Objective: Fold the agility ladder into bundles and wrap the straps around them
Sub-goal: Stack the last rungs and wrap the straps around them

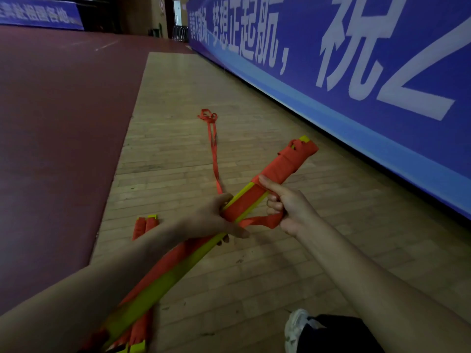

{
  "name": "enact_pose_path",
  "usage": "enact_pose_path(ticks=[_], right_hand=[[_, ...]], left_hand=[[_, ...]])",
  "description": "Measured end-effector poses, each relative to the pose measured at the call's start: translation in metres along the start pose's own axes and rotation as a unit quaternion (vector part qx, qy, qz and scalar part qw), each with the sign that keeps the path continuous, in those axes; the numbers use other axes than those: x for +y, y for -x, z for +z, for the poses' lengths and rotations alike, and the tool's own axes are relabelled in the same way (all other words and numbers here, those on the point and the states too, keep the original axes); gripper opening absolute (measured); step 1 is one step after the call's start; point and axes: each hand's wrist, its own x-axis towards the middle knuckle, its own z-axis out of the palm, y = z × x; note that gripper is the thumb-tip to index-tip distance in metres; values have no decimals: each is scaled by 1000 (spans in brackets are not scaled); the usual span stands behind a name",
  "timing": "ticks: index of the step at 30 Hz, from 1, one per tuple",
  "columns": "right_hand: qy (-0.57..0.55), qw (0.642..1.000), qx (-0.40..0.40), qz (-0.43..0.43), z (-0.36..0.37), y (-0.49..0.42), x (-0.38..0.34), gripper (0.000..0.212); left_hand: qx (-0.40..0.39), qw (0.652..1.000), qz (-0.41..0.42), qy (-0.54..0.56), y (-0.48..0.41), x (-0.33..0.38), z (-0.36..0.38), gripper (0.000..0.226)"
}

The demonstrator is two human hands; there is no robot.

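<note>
Wooden gym floor point(204, 80), blue banner wall point(356, 59)

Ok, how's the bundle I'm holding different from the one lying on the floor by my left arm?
The held bundle is raised, gripped by the left hand; the floor bundle lies untouched on the wood floor. The held bundle shows long bare yellow, its strap loose in the right hand; the floor bundle's visible ends are orange up to yellow tips. Both are orange and yellow.
</note>
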Motion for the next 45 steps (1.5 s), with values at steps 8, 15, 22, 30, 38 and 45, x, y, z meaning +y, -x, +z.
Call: enact_pose_path(ticks=[8, 15, 22, 30, 38, 45], right_hand=[[-3, 999, 52, -3, -2, -5, -1, 24], [80, 996, -4, -43, 1, 11, -5, 15], [139, 986, -12, -95, 10, 20, -3, 11], [117, 987, -35, -109, 8, 20, -5, 19], [51, 982, -148, -103, 7, 21, -7, 17], [21, 997, -50, -48, 10, 13, -8, 23]], left_hand=[[131, 963, 131, -194, -8, -15, -3, 68], [172, 978, 111, -50, -16, -19, -13, 65], [136, 989, 10, 60, -12, -12, -32, 63], [-38, 969, 64, 237, 0, -6, -36, 61], [-167, 940, 54, 292, 4, -2, -30, 69], [-144, 982, 10, 126, 9, 8, -28, 49]])
